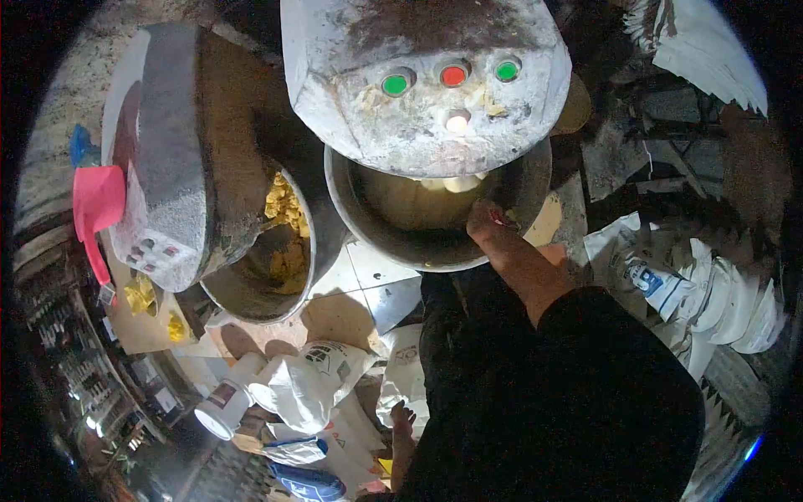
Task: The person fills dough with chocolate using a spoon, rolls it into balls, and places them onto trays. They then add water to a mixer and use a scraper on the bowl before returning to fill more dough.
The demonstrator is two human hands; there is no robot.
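Observation:
A large metal bowl [336, 197] sits under a worn mixer head [360, 117] with two green buttons, a red one and a small light. Inside the bowl, pale material [410, 201] covers the bottom, and whitish lumps [458, 182] show under the head's edge. My right hand [485, 221] reaches over the bowl's right side, near the lumps. Its fingers are mostly hidden, and a small reddish thing beside it is too small to make out. Low at my side hangs my left hand [403, 414], fingers loosely apart and holding nothing, in front of a white sack [406, 372].
On the left, a second mixer [167, 192] stands over a bowl [311, 251] with yellow crumbly dough [287, 209]. A pink scoop [99, 201] hangs on its side. White sacks [305, 389] and a white bucket [224, 406] stand below; more sacks [719, 293] lie right.

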